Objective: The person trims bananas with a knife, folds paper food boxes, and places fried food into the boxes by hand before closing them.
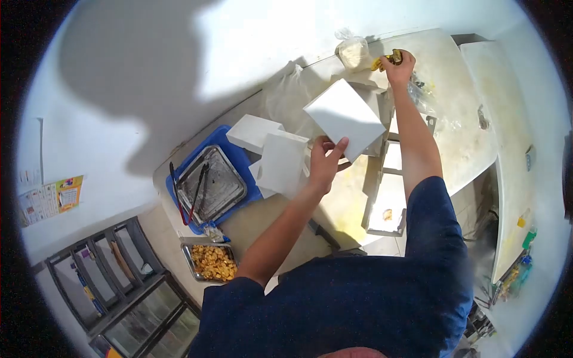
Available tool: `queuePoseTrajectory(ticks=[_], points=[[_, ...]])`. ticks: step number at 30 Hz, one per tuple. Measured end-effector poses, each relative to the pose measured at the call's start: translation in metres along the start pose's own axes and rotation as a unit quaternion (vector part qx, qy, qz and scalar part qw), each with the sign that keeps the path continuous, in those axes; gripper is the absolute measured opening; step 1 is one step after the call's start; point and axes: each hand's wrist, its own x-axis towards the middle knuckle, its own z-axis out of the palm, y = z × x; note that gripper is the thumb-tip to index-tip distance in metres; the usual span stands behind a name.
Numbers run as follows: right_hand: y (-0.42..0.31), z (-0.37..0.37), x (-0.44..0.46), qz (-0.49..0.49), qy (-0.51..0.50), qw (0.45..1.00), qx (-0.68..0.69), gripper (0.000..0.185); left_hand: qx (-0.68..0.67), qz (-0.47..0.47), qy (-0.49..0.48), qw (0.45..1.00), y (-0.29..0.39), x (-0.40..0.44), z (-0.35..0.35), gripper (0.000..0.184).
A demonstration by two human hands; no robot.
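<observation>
My left hand point(327, 162) grips a closed white cardboard box point(346, 117) by its near edge and holds it tilted above the table. My right hand point(401, 67) reaches to the far side of the table, with its fingers closed on a small yellow-and-dark item point(388, 59) whose kind I cannot make out. Beside that item is a knotted clear plastic bag point(354, 53) with pale contents. Below my right forearm stands an open white box point(388, 209) with a small brown piece inside. More white boxes point(280, 161) are piled left of my left hand.
A blue tray point(222, 136) holds a metal pan point(224, 191) with tongs point(181, 200) across it. A metal tray of golden-brown food pieces point(213, 262) sits at the near left corner. Clear plastic point(422, 89) lies beyond my right wrist. A wall runs along the back.
</observation>
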Motion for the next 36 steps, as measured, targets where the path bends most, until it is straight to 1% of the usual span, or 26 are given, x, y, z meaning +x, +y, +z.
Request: queuePoseTrajectory(ticks=[1,4,7,10,11,14,15,18,19,22,23,26,29,32,33,36], points=[[0.009,0.005,0.001,0.018,0.0,1.0,0.016,0.05,-0.005,0.004,-0.001,1.0,0.002,0.007,0.005,0.043],[0.029,0.011,0.006,0.043,-0.035,0.995,-0.081,0.057,-0.004,0.007,-0.007,1.0,0.008,0.025,0.016,0.041],[0.039,0.016,0.005,0.07,-0.08,0.985,-0.135,0.064,-0.018,0.001,-0.018,1.0,0.011,0.045,0.027,0.042],[0.045,0.022,0.009,0.058,-0.097,0.984,-0.138,0.069,-0.013,-0.001,-0.021,1.0,0.009,0.066,0.033,0.048],[0.046,0.025,0.013,0.054,-0.116,0.984,-0.128,0.078,-0.005,-0.001,-0.019,1.0,0.007,0.073,0.034,0.05],[0.032,0.022,0.018,0.072,-0.157,0.98,-0.096,0.092,0.002,-0.004,-0.002,1.0,0.018,0.078,0.04,0.049],[0.034,0.024,0.017,0.054,-0.154,0.983,-0.09,0.097,0.014,0.007,-0.003,1.0,0.017,0.083,0.039,0.051],[0.01,0.013,0.01,0.091,-0.169,0.98,0.055,0.093,0.04,0.025,-0.012,0.999,0.018,0.099,0.036,0.055],[0.001,0.012,0.004,0.066,-0.151,0.986,0.032,0.083,0.045,0.026,-0.023,0.998,0.024,0.103,0.036,0.056],[-0.036,-0.004,-0.013,0.128,-0.193,0.967,0.104,0.077,0.055,0.048,-0.028,0.997,0.034,0.093,0.037,0.059],[-0.044,-0.007,-0.019,0.169,-0.222,0.949,0.15,0.069,0.059,0.055,-0.031,0.996,0.037,0.088,0.036,0.059],[-0.1,-0.05,-0.038,0.233,-0.291,0.88,0.296,0.06,0.089,0.073,-0.037,0.993,0.038,0.073,0.025,0.061],[-0.154,-0.098,-0.058,0.308,-0.321,0.843,0.302,0.056,0.107,0.104,-0.033,0.988,0.032,0.046,0.008,0.061],[-0.166,-0.116,-0.095,0.309,-0.34,0.816,0.35,0.061,0.136,0.138,-0.019,0.981,0.032,0.006,-0.011,0.058],[-0.178,-0.125,-0.11,0.327,-0.326,0.804,0.374,0.059,0.149,0.148,-0.015,0.978,0.031,-0.01,-0.016,0.057],[-0.217,-0.159,-0.153,0.313,-0.317,0.786,0.429,0.051,0.147,0.202,-0.018,0.968,0.015,-0.06,-0.033,0.053]])
